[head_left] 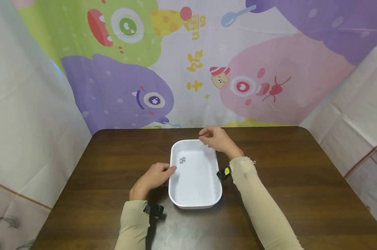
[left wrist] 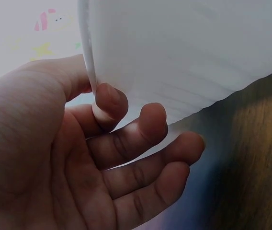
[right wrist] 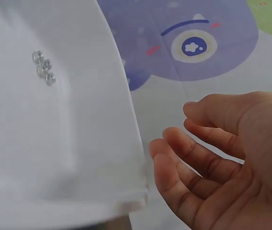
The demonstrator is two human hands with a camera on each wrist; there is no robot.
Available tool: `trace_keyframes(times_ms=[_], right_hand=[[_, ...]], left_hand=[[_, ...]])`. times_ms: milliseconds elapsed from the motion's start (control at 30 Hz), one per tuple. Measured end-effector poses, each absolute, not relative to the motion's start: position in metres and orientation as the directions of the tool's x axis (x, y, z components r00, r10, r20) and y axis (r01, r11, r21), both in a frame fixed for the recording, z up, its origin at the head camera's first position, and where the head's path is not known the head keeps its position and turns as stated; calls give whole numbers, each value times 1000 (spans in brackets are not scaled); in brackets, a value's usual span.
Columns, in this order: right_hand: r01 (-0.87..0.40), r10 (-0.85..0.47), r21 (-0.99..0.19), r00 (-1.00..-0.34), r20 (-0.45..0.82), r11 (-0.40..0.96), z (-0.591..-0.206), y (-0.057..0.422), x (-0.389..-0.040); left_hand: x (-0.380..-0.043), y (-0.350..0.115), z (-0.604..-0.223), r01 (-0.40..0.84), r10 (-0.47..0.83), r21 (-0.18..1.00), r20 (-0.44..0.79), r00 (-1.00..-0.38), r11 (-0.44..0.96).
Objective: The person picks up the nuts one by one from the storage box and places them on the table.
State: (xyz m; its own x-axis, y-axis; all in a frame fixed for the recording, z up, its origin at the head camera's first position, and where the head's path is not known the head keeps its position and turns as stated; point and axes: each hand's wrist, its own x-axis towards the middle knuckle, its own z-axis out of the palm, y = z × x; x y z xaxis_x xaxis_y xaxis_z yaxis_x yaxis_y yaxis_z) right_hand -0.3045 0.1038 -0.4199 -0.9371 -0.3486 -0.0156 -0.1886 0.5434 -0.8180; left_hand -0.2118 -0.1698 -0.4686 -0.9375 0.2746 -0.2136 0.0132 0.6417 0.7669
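Note:
A white rectangular tray (head_left: 197,177) with rounded corners sits on the table. Inside it, toward its left wall, several small shiny round metal pieces (head_left: 182,160) lie in a cluster; the right wrist view shows the same metal pieces (right wrist: 44,68) with ring-like faces. My left hand (head_left: 152,177) pinches the tray's left rim, thumb over the top and index finger outside, while its other fingers curl loosely below in the left wrist view. Beside the tray's far right corner, my right hand (head_left: 218,139) has loosely bent fingers with nothing between them.
The dark brown wooden table (head_left: 125,149) extends on all sides of the tray. Behind its far edge hangs a cartoon-printed curtain (head_left: 188,107), with pale cloth at both sides. Each wrist carries a small black camera, such as the left camera (head_left: 154,210).

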Motion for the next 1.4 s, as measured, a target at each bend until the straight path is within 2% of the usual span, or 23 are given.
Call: trace_keyframes(times_ms=[467, 933, 1400], right_hand=[[-212, -374, -836, -928, 10, 505, -427, 79, -308], [-129, -390, -878, -918, -70, 461, -442, 56, -308], [-139, -374, -802, -921, -111, 580, -456, 46, -306]], left_hand=[[-212, -169, -467, 18, 284, 768, -215, -934, 640], [-213, -169, -468, 34, 293, 768, -202, -934, 639], [-211, -168, -466, 34, 297, 766, -209, -932, 642]])
